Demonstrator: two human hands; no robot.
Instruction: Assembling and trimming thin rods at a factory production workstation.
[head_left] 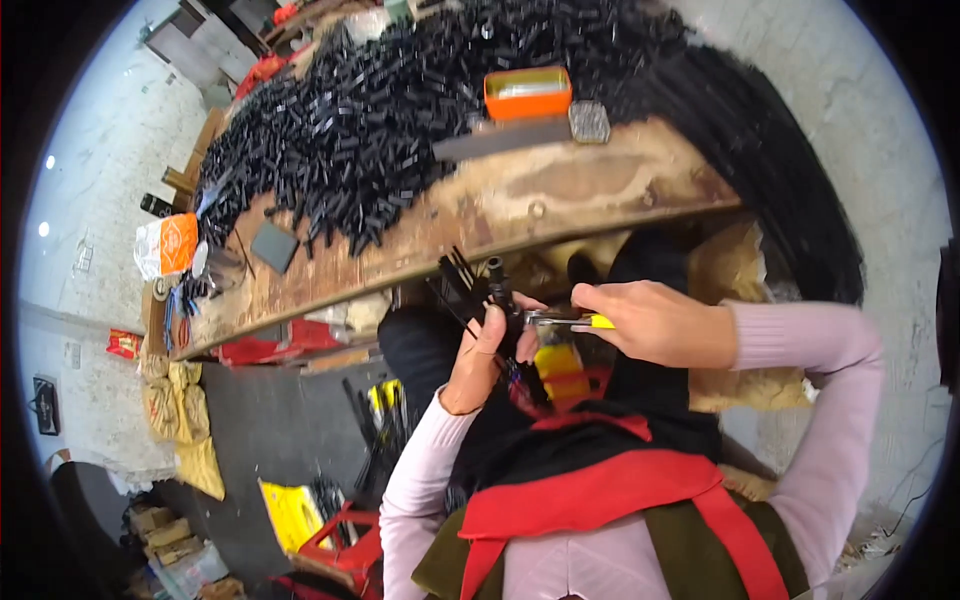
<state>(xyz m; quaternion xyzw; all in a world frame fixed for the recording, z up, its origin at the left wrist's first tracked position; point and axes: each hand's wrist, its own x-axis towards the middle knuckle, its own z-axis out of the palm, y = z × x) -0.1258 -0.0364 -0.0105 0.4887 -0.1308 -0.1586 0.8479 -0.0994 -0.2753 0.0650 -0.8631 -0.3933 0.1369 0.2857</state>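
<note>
My left hand (478,365) is closed around a dark bundle of thin black rods (455,283) with a short black cylindrical piece (496,285) standing up beside them. From the right, my right hand (645,325) grips a yellow-handled hand tool (600,321). Its slim metal end reaches to the black piece by my left fingertips. My fingers hide most of the tool's handle, so its exact kind does not show. Both hands are above my lap, just off the near edge of the wooden workbench (590,190).
A large heap of small black parts (350,130) covers the bench. On it stands an orange tin (527,94), beside a small metallic box (589,122) and a flat dark strip (500,139). Long black rods (770,150) lie at right. Yellow sacks (180,410) sit at left.
</note>
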